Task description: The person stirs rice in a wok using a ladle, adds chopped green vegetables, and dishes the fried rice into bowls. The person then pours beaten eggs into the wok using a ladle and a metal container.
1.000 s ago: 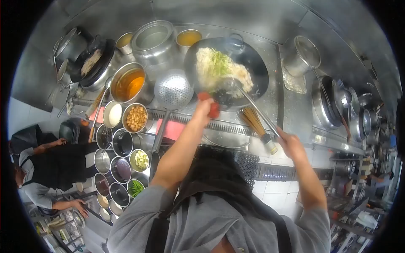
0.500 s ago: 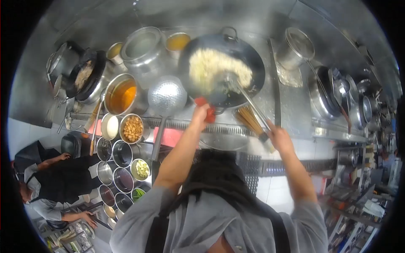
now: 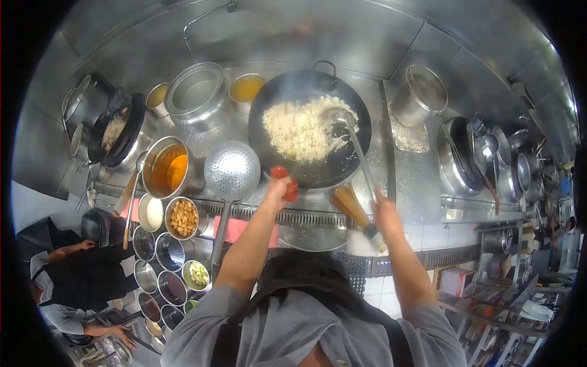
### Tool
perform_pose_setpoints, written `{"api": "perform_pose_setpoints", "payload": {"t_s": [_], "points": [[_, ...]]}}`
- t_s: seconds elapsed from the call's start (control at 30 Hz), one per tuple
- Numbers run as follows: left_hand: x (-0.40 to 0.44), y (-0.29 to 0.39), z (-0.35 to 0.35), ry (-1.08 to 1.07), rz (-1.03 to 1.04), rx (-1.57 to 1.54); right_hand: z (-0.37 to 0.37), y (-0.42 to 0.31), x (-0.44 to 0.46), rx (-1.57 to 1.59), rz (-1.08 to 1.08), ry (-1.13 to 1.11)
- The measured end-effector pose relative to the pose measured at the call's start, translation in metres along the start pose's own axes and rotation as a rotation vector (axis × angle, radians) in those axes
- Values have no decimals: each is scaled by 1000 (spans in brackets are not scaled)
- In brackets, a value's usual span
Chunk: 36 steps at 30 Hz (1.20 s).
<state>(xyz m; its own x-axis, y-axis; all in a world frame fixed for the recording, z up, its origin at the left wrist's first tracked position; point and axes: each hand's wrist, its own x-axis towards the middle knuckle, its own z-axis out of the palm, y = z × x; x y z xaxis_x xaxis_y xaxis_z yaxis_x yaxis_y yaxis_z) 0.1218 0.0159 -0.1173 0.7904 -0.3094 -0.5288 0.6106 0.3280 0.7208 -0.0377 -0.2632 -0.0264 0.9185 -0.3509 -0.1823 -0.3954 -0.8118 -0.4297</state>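
Note:
A black wok (image 3: pixel 275 92) sits on the stove, with pale rice (image 3: pixel 296 128) spread over its middle and left. My left hand (image 3: pixel 278 191) is closed on a red cloth (image 3: pixel 287 183) at the wok's near-left rim; the cloth hides whatever handle lies under it. Gripped in my right hand (image 3: pixel 386 215) is the long handle of a metal ladle (image 3: pixel 362 153). Its bowl rests at the right edge of the rice. Just left of that hand lies a bamboo wok brush (image 3: pixel 350 206).
Left of the wok are a perforated skimmer (image 3: pixel 232 171), a pot of orange liquid (image 3: pixel 168 168) and a lidded pot (image 3: pixel 197 88). Several ingredient tins (image 3: pixel 183 218) stand nearer. A strainer (image 3: pixel 426 87) rests on a pot at right. Another person (image 3: pixel 79 263) is at far left.
My view has shifted, so the wok sits lower and further left. The ladle's bowl has moved from the wok's near middle to the rice's right edge. The rice has moved and spread nearer me.

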Motion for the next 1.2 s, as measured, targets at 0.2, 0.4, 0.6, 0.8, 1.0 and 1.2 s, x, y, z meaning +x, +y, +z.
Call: {"api": "perform_pose_setpoints", "payload": {"t_s": [0.2, 0.4, 0.6, 0.8, 1.0, 1.2], "points": [[15, -6, -6, 6, -7, -10, 21, -79, 48, 81, -170, -190], [-2, 4, 10, 127, -55, 13, -26, 17, 4, -140, -416, -231], [-2, 1, 5, 88, -71, 52, 9, 30, 53, -37, -263, -54], [-9, 16, 19, 161, -198, 142, -4, -15, 29, 105, -227, -18], [-66, 1, 39, 239, -18, -198, -139, 26, -93, -136, -286, -123], [-94, 19, 41, 70, -94, -260, -137, 0, -100, 6, -35, -372]]}}
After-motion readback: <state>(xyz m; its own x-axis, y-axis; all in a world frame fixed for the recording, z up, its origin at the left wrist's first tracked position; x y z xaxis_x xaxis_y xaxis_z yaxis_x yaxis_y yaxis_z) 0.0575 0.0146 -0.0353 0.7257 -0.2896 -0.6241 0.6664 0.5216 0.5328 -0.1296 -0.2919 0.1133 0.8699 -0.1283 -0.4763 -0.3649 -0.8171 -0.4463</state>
